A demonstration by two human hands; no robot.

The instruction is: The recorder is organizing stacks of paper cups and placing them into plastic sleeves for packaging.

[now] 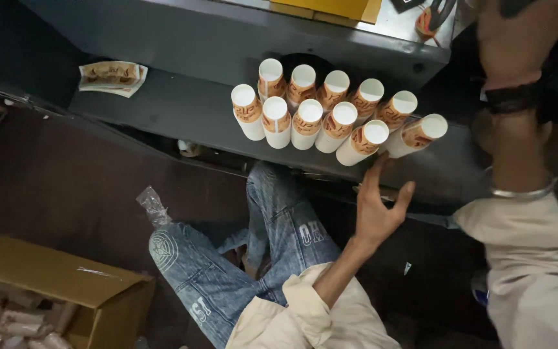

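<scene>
Several stacks of white paper cups (321, 116) with brown and orange print lie in two rows on a dark grey metal ledge (182, 110), rims facing me. My left hand (379, 210) is raised just below the right end of the rows, fingers spread, holding nothing. Its index fingertip is close to the rightmost stack (416, 134); whether they touch is unclear. My right hand (518, 39) reaches up at the top right, wearing a dark wrist strap and a metal bangle. I see only its back, and its fingers are cut off by the frame edge.
A small pile of flat printed cup blanks (112, 77) lies on the ledge at left. An open cardboard box (66, 278) holding cup stacks stands at lower left. Crumpled clear plastic (153, 205) rests by my jeans-clad knees. An orange-handled tool (435, 18) lies on the machine top.
</scene>
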